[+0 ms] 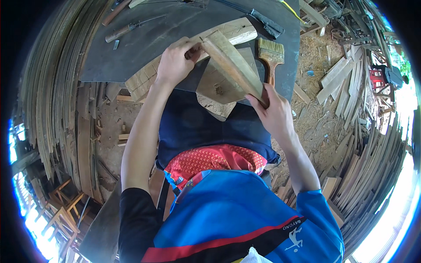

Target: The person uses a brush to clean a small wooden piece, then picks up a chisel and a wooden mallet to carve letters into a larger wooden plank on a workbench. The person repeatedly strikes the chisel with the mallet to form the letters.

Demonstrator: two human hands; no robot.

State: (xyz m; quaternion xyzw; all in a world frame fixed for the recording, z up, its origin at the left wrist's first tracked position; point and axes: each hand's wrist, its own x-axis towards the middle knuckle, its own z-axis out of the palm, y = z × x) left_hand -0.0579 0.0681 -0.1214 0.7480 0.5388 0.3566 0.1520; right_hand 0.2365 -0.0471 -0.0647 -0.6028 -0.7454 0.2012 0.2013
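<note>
My right hand (274,109) grips the lower right end of a short, thick piece of wood (234,65), thumb on its near side. The piece slants up and left to my left hand (175,61), whose fingers are curled and pinched at its far end. Whatever is between those fingertips is hidden. Beneath the piece is a flat, angular wooden board (215,85), overhanging the table edge above my lap. A long curved wooden part (147,79) runs behind my left hand, with pencil-like marks on it.
A wide paintbrush (271,51) lies right of the wood on the dark table (151,37). A wooden-handled tool (123,33) rests at the far left, a dark tool (267,24) at the far right. Stacked planks (57,87) stand left; timber scraps (340,76) litter the right floor.
</note>
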